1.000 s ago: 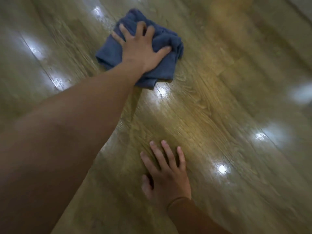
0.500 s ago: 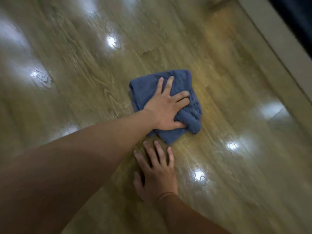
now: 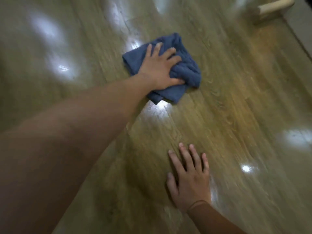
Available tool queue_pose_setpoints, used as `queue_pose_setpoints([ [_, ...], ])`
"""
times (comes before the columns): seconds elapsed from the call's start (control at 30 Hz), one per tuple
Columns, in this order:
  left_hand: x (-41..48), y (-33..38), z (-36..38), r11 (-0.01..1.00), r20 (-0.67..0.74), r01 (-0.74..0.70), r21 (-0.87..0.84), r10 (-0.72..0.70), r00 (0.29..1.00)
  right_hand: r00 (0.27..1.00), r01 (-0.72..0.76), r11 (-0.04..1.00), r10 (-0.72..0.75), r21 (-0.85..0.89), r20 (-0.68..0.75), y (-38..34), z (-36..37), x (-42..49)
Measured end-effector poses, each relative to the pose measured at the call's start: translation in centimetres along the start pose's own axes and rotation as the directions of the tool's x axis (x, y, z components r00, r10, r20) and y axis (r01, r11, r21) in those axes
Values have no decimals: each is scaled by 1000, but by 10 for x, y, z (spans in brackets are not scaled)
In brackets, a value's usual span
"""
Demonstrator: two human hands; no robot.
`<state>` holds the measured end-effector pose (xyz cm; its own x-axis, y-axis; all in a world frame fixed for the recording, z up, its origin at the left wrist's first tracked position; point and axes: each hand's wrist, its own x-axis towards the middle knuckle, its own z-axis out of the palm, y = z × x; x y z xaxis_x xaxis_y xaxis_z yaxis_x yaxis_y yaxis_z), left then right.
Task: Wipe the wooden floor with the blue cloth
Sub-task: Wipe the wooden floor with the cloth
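L hand [image 3: 158, 68] is pressing flat, fingers spread, atop cloth [image 3: 187, 71]; R hand [image 3: 190, 181] is lying flat on floor [image 3: 236, 107], well apart, nearer body.

HEAD CAM, sole view | worn on the person's head, facing forward and steeply down onto wooden floor [image 3: 236, 115] | near: left hand [image 3: 158, 68] upper centre, right hand [image 3: 190, 181] lower right | wide-angle, frame tilted, motion blur throughout
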<state>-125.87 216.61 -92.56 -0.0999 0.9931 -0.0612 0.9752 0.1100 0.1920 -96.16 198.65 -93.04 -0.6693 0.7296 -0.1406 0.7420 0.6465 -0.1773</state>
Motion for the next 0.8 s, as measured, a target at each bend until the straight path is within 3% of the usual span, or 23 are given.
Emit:
queue_pose_setpoints([
  [0.17,-81,-122,-11,944,-108,331,5,-328,938,996,13,1000,-12,16,-87,2,5,3],
  [0.33,-201,-176,-21,830,-93,558,-8,-556,826,984,11,1000,-14,-18,-180,2,10,1],
  [0.43,-266,-189,-22,729,-99,684,-30,-683,723,976,-37,998,27,-45,-215,2,18,1],
  [0.57,-315,-191,-20,693,-113,720,-46,-719,685,976,-71,996,57,-61,-211,3,24,4],
  [0.73,-367,-190,-9,657,-154,750,-83,-752,641,999,-32,999,32,-36,0,-10,1,3],
  [0.8,-403,-182,-5,638,-134,766,-74,-768,627,999,-35,999,35,-16,18,-10,3,1],
])
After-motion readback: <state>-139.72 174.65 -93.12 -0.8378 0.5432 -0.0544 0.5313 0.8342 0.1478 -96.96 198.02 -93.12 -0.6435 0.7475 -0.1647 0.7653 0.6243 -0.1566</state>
